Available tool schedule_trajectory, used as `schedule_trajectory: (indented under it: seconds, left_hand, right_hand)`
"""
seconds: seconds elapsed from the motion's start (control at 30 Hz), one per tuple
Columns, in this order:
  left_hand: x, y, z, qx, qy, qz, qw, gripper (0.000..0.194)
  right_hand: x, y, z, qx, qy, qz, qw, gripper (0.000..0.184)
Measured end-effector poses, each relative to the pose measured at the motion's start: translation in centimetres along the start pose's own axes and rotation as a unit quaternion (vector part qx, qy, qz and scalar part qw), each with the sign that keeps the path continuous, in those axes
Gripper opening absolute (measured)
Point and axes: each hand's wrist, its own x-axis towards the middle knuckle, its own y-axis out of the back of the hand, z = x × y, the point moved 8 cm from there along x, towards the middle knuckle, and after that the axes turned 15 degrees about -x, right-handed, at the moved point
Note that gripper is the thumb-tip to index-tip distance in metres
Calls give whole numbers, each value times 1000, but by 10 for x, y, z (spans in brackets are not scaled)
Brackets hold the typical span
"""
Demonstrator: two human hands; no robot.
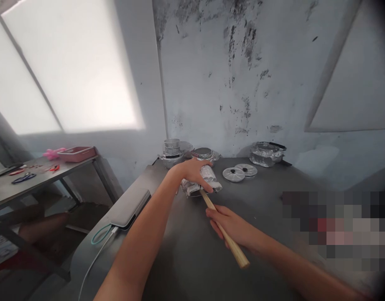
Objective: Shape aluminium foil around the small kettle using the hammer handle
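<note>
My right hand (231, 223) is closed around a pale wooden handle (234, 251) that slants up and away over the dark table. The handle's far end meets a crumpled silvery bundle (207, 174), probably wrapped in clear plastic. My left hand (194, 173) spans that bundle from above, thumb on the near side and fingers over the far side. A dark, shiny edge shows beneath the wrapping; what is inside I cannot make out.
Behind the bundle stand metal pots and strainers (172, 147). Two round lids (233, 174) lie right of them, near a wrapped pan (266, 154). A silver box (129, 208) with cables sits at the left edge. On another table is a pink tray (77, 154).
</note>
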Motion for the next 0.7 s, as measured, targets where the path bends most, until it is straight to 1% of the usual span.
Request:
schedule_trajectory:
  seconds: [0.17, 0.27, 0.43, 0.5, 0.6, 0.7]
  left_hand:
    - [-1, -1, 1, 0, 1, -8, 1000, 111]
    - [0, 0, 1, 2, -1, -2, 1000, 112]
    - [1, 0, -1, 2, 2, 7, 1000, 107]
    - [1, 1, -1, 2, 2, 7, 1000, 106]
    - [0, 1, 0, 4, 3, 5, 1000, 110]
    - [-1, 1, 2, 6, 1, 6, 1000, 111]
  right_hand:
    - [0, -3, 3, 3, -2, -10, 1000, 31]
    - [1, -4, 6, 3, -8, -11, 1000, 30]
    - [0, -1, 1, 14, -2, 3, 1000, 32]
    - [-1, -1, 0, 16, -5, 0, 1000, 30]
    - [-1, -3, 4, 20, -17, -21, 999, 28]
    - [-1, -2, 5, 33, -25, -18, 999, 28]
